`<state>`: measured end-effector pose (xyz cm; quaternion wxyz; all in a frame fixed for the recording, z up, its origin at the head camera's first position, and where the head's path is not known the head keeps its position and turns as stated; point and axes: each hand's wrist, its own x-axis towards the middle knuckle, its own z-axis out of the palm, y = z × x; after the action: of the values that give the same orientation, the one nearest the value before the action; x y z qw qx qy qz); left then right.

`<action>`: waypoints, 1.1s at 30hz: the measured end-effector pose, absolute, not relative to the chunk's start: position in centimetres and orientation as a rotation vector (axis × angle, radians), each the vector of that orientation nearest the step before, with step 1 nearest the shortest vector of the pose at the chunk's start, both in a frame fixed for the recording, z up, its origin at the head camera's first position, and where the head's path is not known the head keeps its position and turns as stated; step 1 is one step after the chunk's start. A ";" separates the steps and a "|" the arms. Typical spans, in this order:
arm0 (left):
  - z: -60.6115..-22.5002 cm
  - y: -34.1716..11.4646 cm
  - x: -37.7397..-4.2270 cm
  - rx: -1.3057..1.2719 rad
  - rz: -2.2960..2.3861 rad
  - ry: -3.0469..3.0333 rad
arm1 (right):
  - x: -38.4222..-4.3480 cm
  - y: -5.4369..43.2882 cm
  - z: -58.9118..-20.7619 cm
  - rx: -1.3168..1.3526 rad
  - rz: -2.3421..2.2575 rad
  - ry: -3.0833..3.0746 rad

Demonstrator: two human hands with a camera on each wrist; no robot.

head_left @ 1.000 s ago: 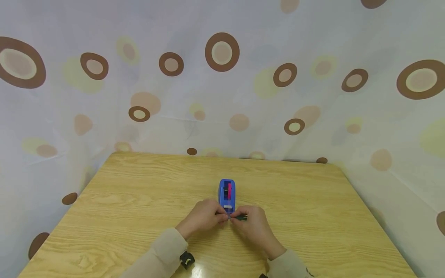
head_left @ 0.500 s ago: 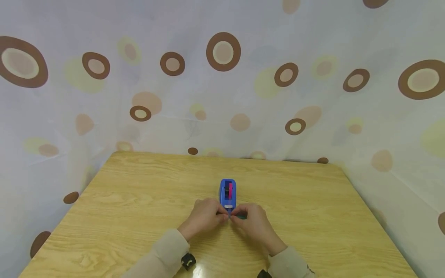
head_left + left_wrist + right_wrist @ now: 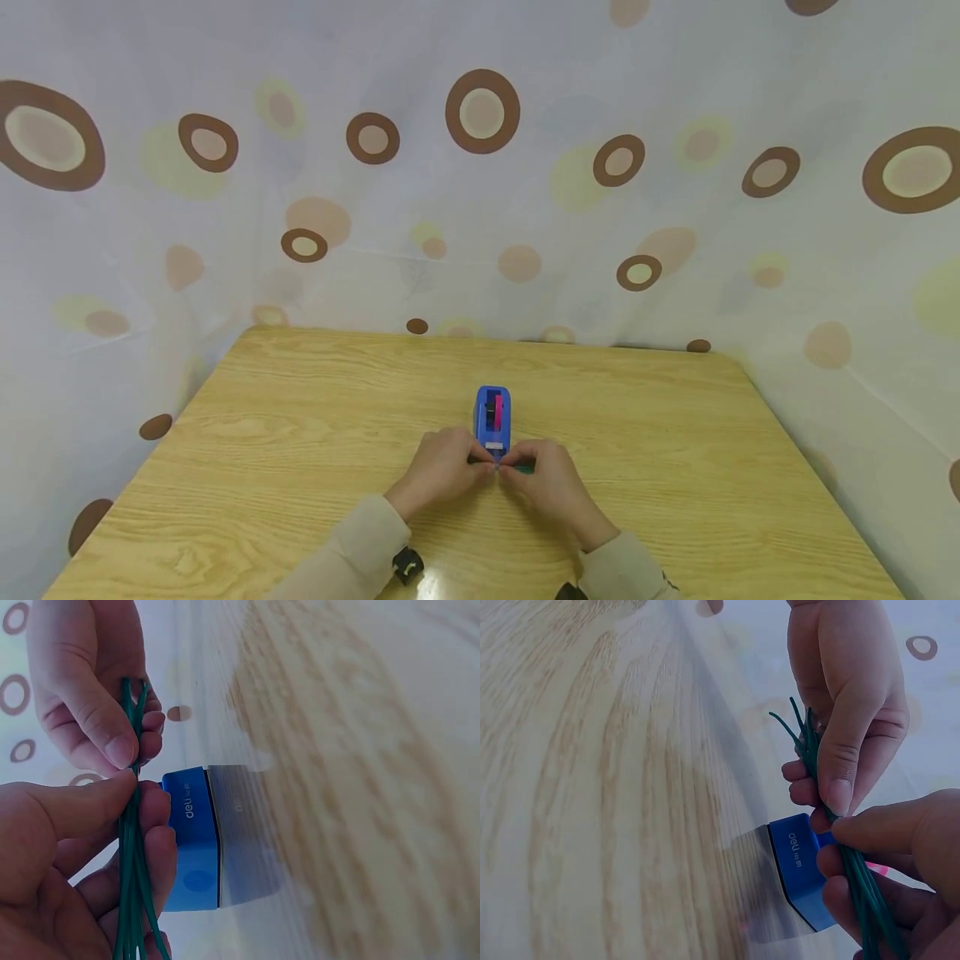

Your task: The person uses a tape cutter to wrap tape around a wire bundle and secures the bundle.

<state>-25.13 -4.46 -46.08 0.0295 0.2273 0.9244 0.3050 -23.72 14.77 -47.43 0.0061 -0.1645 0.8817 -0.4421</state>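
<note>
A bundle of thin green strands is held between my two hands in front of a blue tape dispenser. My left hand pinches the bundle between thumb and fingertips. Right beside it, the thumb and fingers of my right hand pinch the same bundle, fingertips close to the left ones. Loose ends of the strands fan out past the left hand in the right wrist view. Inside the dispenser sits a tape roll with a pink rim. The dispenser's near end lies just behind my fingertips.
Both forearms in beige sleeves come in over the wooden table. Black wrist devices sit at the cuffs. A curtain with brown rings and pale spots stands behind the table and along both sides.
Both hands stay in nearly the same place, still pinching the green bundle. Their fingertips have drawn slightly closer together in front of the dispenser, and the head view has shifted a little.
</note>
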 end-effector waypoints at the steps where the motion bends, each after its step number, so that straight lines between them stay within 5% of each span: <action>1: -46.1 -4.5 -25.2 0.697 0.945 2.842 | -23.7 14.8 -47.4 -0.512 -1.379 2.765; 33: -46.2 -4.6 -25.8 0.699 0.935 2.753 | -23.3 14.6 -48.0 -0.608 -1.376 2.897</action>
<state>-25.75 -4.56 -46.20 0.0754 0.2332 0.9180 0.3118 -23.34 14.63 -47.98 -0.0613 -0.1860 0.8858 -0.4207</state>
